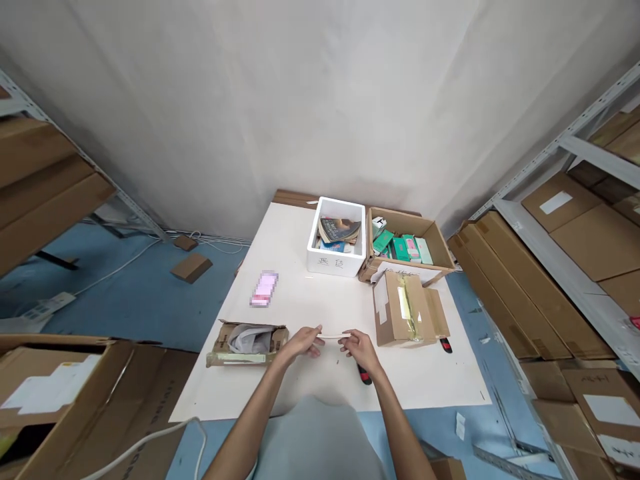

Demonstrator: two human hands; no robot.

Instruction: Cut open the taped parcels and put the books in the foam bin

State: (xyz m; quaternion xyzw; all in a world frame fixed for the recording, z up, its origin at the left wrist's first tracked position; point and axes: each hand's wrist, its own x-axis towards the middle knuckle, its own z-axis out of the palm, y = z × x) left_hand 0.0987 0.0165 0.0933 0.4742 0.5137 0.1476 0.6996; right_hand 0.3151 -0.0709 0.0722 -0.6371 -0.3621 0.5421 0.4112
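Between my hands, a little above the white table [320, 383], a thin whitish strip [334, 336] stretches from side to side; it is too small to tell its kind. My left hand [303, 342] pinches its left end, and my right hand [360, 348] pinches the right end. Partly hidden under my right wrist lies a red and black handled tool [365, 375]. Left of my left hand rests an open cardboard box [240, 359] with crumpled grey wrapping [250, 339] in it. To the right of my right hand stands a taped carton [397, 327].
A white foam box [333, 263] with books and a carton [440, 250] of green packets stand at the table's back. A blurred pink object [265, 288] lies at left. Another red and black item [446, 345] lies beside the taped carton. Loaded shelves [595, 223] flank the table.
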